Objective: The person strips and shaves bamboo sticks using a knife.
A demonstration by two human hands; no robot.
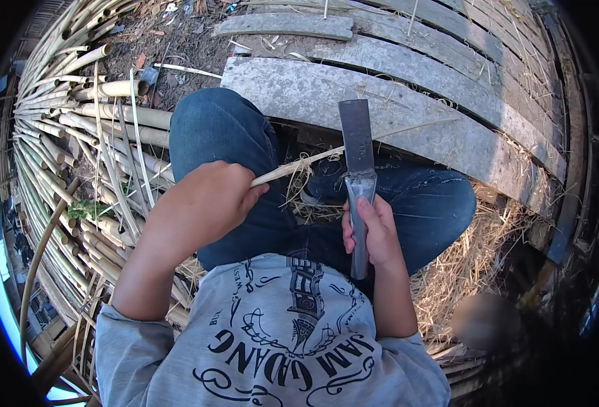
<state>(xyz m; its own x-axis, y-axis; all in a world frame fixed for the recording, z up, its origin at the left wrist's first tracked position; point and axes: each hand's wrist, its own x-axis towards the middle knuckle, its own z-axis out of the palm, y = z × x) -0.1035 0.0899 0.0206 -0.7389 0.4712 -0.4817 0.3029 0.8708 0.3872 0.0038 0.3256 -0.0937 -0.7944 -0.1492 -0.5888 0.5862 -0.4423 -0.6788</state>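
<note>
My left hand [211,197] is closed around the near end of a thin pale bamboo strip [316,157], which slants up to the right. In my right hand [374,230] is a knife [358,139] with a wide, dark, square-ended blade and a grey handle; the blade points away from me. The strip passes behind the blade near its lower half and its thin far end reaches over the wooden planks. Curled shavings [299,178] hang around the strip between my hands, above my crossed legs.
Weathered planks [292,85] form a platform ahead and to the right. Cut bamboo poles [129,115] are piled along the left. Straw-like shavings [469,264] cover the ground at the right, near a blurred round shape [485,321]. Dirt and litter lie at the upper left.
</note>
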